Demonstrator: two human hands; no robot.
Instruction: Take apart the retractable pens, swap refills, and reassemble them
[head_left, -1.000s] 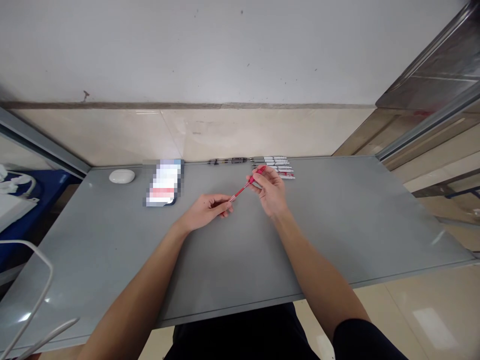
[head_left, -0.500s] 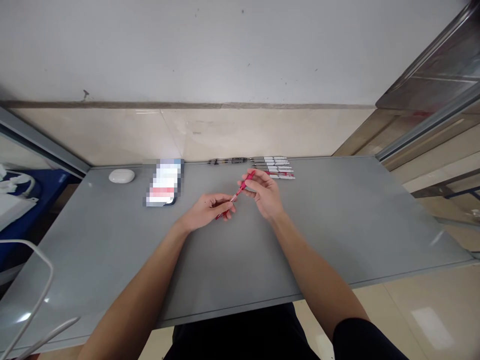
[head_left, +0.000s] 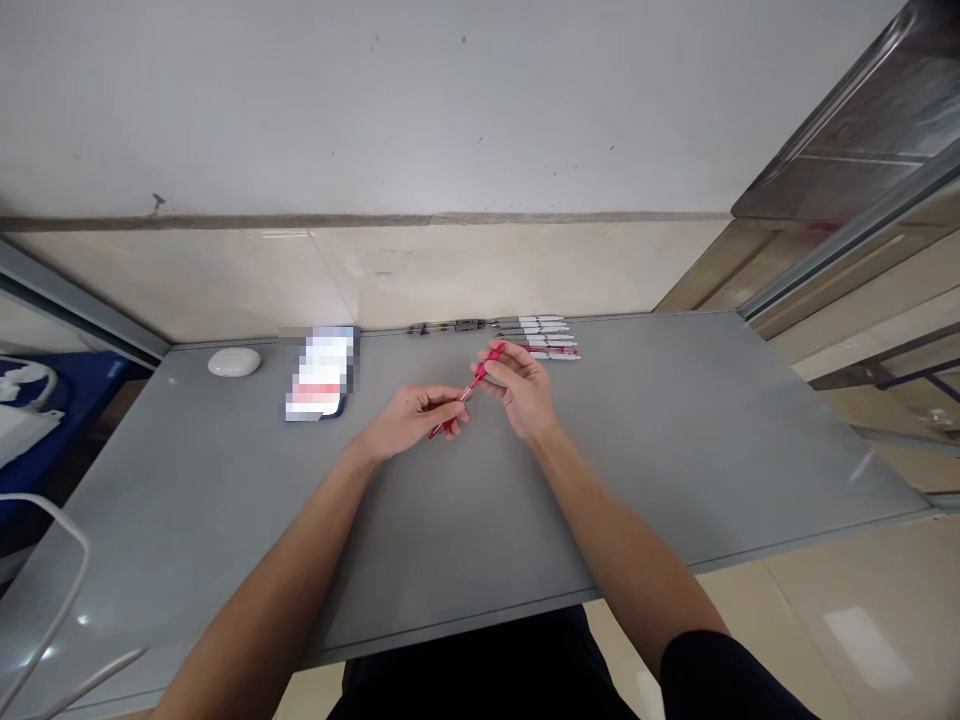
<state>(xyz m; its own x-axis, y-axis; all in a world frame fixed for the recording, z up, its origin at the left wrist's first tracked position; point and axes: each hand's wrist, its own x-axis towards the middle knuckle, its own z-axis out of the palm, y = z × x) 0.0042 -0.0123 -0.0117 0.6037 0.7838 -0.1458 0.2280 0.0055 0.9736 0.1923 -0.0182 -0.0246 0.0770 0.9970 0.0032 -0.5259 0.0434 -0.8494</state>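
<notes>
A red pen (head_left: 468, 390) with a clear middle section slants between both hands above the grey table. My left hand (head_left: 415, 420) is closed on its lower end, thumb on top. Around its thicker red upper part my right hand (head_left: 521, 387) is closed, thumb and fingers pinching it. Just beyond the right hand lies a row of several white-and-grey pens (head_left: 536, 328), with a red one (head_left: 553, 350) among them. Further left, dark see-through pens (head_left: 448, 327) rest along the table's back edge.
A lit phone (head_left: 321, 375), its screen blurred out, lies left of my hands. Beside it sits a white rounded case (head_left: 234, 362). White cable (head_left: 79, 560) loops over the table's left end. The wall (head_left: 420, 270) borders the back of the grey table (head_left: 675, 440).
The whole view has shifted slightly, so the table items appear a little further left. Both hands keep the same hold on the red pen.
</notes>
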